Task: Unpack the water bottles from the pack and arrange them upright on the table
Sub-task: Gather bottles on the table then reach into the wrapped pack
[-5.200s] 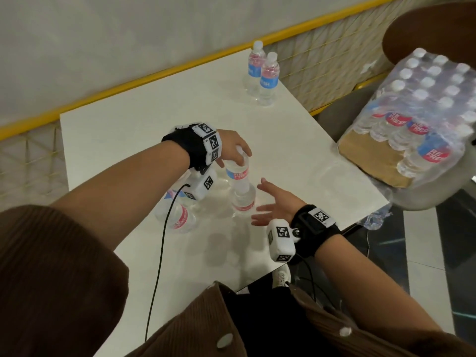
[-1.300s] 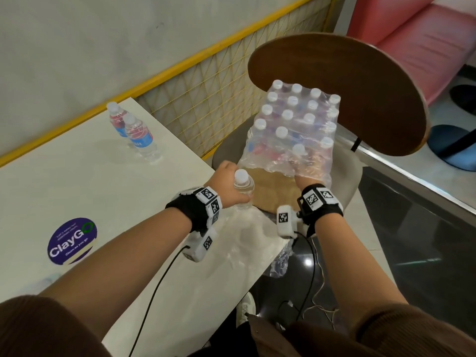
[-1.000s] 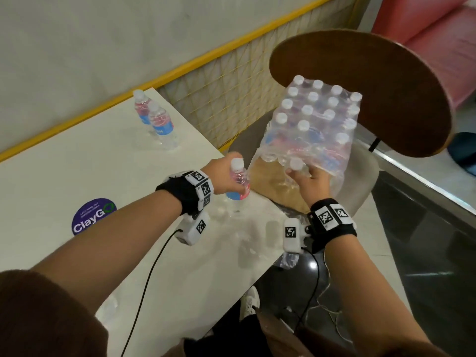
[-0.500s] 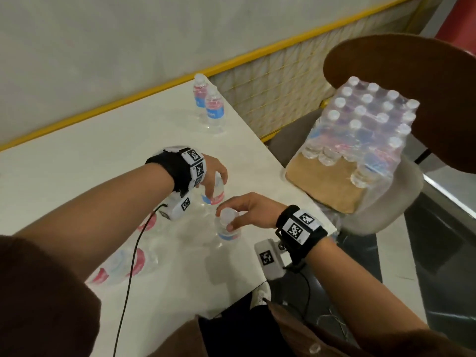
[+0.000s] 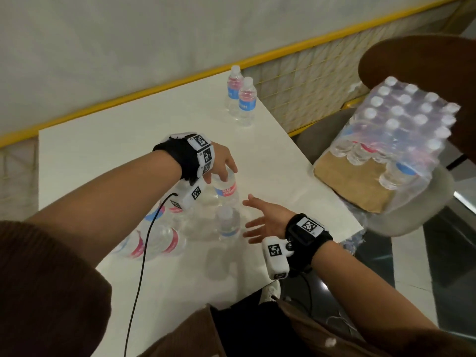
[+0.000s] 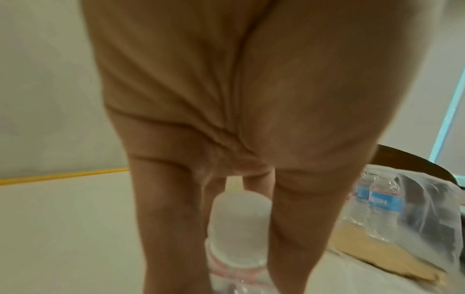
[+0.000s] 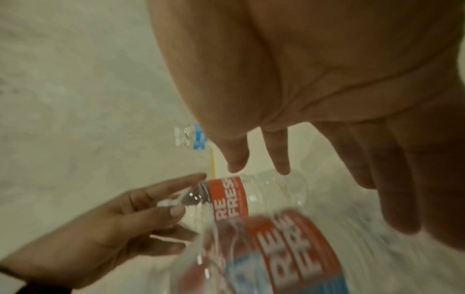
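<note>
Tabletop [image 5: 108, 140]: white, square; right edge runs just beside the chair, far corner holds two upright clear bottles with blue labels [image 5: 241, 101]; wide bare surface on the far left.
Left hand [image 5: 221, 163]: fingers curled round the cap and neck of a clear plastic water bottle with red label [image 5: 226, 188], upright on the tabletop.
Right hand [image 5: 268, 220]: fingers spread, holding nothing, just beside a second upright clear bottle [image 5: 228, 224].
Pack: shrink-wrapped plastic pack of bottles on brown cardboard [image 5: 391, 140], on the chair seat, well apart from the hands.
Change: half a second ago the right hand gripped that second bottle; now released.
</note>
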### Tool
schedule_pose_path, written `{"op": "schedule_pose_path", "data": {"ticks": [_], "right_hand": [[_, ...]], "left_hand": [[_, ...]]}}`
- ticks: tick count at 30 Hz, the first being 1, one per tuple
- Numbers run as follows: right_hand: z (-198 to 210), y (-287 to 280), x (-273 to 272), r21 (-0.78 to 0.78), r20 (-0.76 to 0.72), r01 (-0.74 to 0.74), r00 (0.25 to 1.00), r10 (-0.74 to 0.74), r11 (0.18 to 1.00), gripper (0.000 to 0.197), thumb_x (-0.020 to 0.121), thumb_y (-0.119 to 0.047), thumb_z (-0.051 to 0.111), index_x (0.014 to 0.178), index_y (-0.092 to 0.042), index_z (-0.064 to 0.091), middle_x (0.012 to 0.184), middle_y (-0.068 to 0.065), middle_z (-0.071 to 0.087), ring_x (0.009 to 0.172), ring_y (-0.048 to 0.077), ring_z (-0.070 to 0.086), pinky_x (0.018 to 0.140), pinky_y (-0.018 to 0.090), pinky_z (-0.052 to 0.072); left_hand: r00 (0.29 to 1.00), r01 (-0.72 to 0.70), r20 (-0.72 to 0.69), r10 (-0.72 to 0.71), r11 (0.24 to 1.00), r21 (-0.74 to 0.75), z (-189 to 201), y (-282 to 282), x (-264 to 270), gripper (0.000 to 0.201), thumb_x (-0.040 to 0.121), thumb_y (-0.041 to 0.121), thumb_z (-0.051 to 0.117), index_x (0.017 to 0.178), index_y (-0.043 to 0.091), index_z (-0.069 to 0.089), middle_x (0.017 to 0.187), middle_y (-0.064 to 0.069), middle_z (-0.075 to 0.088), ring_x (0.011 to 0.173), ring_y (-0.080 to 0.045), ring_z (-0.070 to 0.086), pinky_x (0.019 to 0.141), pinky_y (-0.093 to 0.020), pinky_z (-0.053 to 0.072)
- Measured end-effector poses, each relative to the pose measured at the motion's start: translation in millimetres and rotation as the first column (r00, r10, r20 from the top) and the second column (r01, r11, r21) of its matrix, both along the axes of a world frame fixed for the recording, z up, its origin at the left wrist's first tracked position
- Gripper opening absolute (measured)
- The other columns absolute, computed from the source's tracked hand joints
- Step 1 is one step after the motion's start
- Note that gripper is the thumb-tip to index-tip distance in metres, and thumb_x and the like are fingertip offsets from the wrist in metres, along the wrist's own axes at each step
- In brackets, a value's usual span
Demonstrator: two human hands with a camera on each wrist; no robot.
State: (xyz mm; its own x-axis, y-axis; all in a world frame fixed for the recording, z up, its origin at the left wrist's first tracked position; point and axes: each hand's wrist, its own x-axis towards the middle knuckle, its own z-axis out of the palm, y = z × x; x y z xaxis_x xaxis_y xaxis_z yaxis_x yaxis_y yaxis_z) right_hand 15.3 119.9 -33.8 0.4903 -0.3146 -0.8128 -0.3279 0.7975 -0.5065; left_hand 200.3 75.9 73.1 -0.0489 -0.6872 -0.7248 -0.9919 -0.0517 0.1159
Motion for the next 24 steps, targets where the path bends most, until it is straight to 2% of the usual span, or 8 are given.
{"op": "schedule_pose_path", "data": {"ticks": [4,6,10,13,16,18,21,24], "right_hand": [[-11.6,17.2,28.0,0.083,-0.031,-0.021,0.999,0.023,0.996,0.069,0.087,-0.044,0.062,0.141,-0.011,0.033,0.106,0.033,0.055,0.075,0.037,0.067,0.058,0.034,0.058],[-11.3,20.3,39.6,0.108,-0.017,-0.032,0.999,0.034,0.994,0.064,0.087,-0.045,0.062,0.138,-0.016,0.038,0.107,0.031,0.056,0.067,0.031,0.070,0.055,0.029,0.057],[-10.7,26.6,65.3,0.085,-0.005,-0.104,0.995,0.105,0.991,0.043,0.084,-0.047,0.065,0.115,-0.021,0.052,0.110,0.017,0.052,0.059,0.022,0.072,0.061,0.023,0.047],[-14.5,34.2,84.3,0.092,-0.017,-0.163,0.986,0.165,0.982,0.053,0.084,-0.048,0.063,0.123,-0.015,0.046,0.105,0.021,0.058,0.058,0.023,0.071,0.072,0.028,0.050],[-25.6,34.8,88.0,0.103,-0.033,-0.182,0.982,0.186,0.978,0.069,0.084,-0.046,0.064,0.136,-0.009,0.037,0.091,0.023,0.064,0.071,0.030,0.068,0.086,0.042,0.051],[-24.3,28.0,77.0,0.034,-0.041,-0.198,0.979,0.199,0.980,0.052,0.088,-0.040,0.061,0.126,-0.007,0.048,0.095,0.016,0.060,0.077,0.029,0.065,0.087,0.042,0.051],[-16.0,4.5,39.2,-0.068,-0.061,-0.143,0.988,0.139,0.987,0.023,0.092,-0.035,0.057,0.099,-0.013,0.058,0.095,0.007,0.062,0.078,0.022,0.062,0.071,0.030,0.051],[-11.1,-28.0,-14.2,-0.166,-0.064,0.073,0.994,-0.084,0.983,0.019,0.093,-0.033,0.055,0.097,-0.015,0.063,0.103,0.004,0.066,0.088,0.021,0.064,0.076,0.030,0.052]], "left_hand": [[0.999,0.024,0.030,-0.026,0.998,0.057,7.2,9.5,8.0,0.048,0.088,0.013,0.062,0.134,0.025,0.054,0.110,0.000,0.058,0.056,-0.008,0.059,0.070,-0.026,0.056],[0.995,0.080,0.062,-0.082,0.996,0.042,10.7,14.5,15.0,0.048,0.087,0.014,0.064,0.133,0.024,0.056,0.103,0.001,0.058,0.051,0.002,0.052,0.056,-0.011,0.051],[0.989,0.103,0.102,-0.110,0.992,0.070,16.3,19.5,29.1,0.049,0.086,0.010,0.065,0.132,0.023,0.057,0.131,-0.003,0.055,0.051,0.004,0.046,0.035,-0.007,0.037],[0.986,0.105,0.126,-0.114,0.992,0.074,15.5,22.3,30.6,0.047,0.088,0.014,0.062,0.132,0.026,0.056,0.124,0.002,0.056,0.061,-0.001,0.049,0.052,-0.013,0.041],[0.978,0.126,0.158,-0.134,0.990,0.061,10.4,21.0,24.6,0.047,0.090,0.027,0.060,0.136,0.027,0.052,0.139,0.003,0.050,0.108,-0.016,0.057,0.090,-0.025,0.045],[0.973,0.159,0.172,-0.157,0.987,0.003,5.5,15.4,17.2,0.049,0.091,0.033,0.058,0.138,0.025,0.048,0.144,0.001,0.046,0.129,-0.020,0.046,0.105,-0.032,0.038],[0.979,0.184,0.111,-0.173,0.977,-0.105,5.4,3.8,-7.3,0.048,0.093,0.035,0.055,0.138,0.019,0.047,0.143,-0.002,0.045,0.130,-0.021,0.045,0.104,-0.032,0.036],[0.977,0.212,0.025,-0.211,0.964,-0.159,1.8,-7.8,-44.7,0.046,0.094,0.035,0.053,0.136,0.018,0.049,0.141,-0.003,0.047,0.128,-0.022,0.046,0.103,-0.032,0.036]]}}
